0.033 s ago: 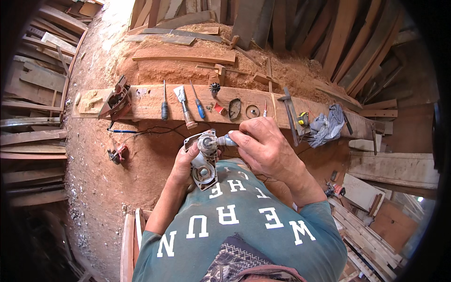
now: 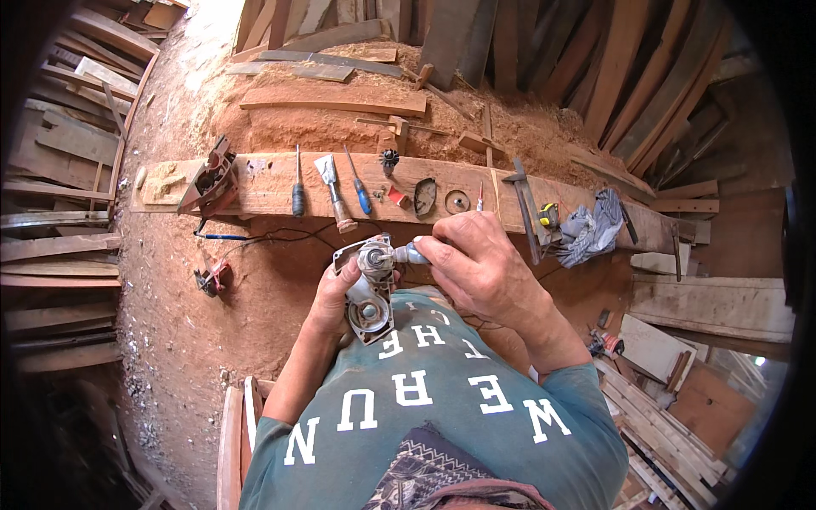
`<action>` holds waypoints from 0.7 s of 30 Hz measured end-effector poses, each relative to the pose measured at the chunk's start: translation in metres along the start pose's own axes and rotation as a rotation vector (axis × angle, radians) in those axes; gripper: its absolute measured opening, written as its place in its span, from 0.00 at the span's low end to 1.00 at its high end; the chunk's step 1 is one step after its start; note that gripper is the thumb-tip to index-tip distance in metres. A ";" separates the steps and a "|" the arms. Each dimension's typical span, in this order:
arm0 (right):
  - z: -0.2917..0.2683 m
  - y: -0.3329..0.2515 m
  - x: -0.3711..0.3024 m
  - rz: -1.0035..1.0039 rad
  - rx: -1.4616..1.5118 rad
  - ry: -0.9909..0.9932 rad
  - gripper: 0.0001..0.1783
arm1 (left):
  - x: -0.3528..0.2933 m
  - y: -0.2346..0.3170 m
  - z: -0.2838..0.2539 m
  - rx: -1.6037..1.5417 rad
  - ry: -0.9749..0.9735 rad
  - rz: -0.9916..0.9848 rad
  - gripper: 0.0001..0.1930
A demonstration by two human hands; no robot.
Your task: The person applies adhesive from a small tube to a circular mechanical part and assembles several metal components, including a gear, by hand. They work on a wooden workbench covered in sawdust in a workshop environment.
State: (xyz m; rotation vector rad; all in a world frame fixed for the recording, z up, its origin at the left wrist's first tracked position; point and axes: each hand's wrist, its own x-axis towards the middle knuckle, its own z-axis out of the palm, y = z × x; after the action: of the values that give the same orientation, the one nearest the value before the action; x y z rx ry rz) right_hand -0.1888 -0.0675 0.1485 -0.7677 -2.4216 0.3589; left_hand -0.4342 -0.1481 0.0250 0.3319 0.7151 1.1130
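My left hand [image 2: 330, 299] grips a grey metal power-tool housing [image 2: 367, 293] in front of my chest, its round openings facing up. My right hand [image 2: 480, 263] is closed on a small driver with a bluish handle [image 2: 410, 253], whose tip meets the top of the housing. Both hands hover just short of a long wooden plank [image 2: 272, 183] that carries the tools.
On the plank lie a red power-tool body [image 2: 211, 183], a black-handled screwdriver [image 2: 297, 191], a scraper [image 2: 334, 194], a blue-handled screwdriver [image 2: 361, 194], a metal disc [image 2: 457, 201], a square [image 2: 523, 200] and a grey cloth [image 2: 595, 228]. Sawdust ground and stacked boards surround it.
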 end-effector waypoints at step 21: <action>-0.007 -0.013 0.005 -0.089 -0.107 -0.047 0.18 | -0.004 0.000 0.000 0.043 0.008 0.003 0.46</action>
State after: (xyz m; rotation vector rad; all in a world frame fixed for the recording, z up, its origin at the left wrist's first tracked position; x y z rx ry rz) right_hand -0.1940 -0.0744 0.1620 -0.7007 -2.5260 0.2163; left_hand -0.4355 -0.1517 0.0264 0.3655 0.7464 1.1034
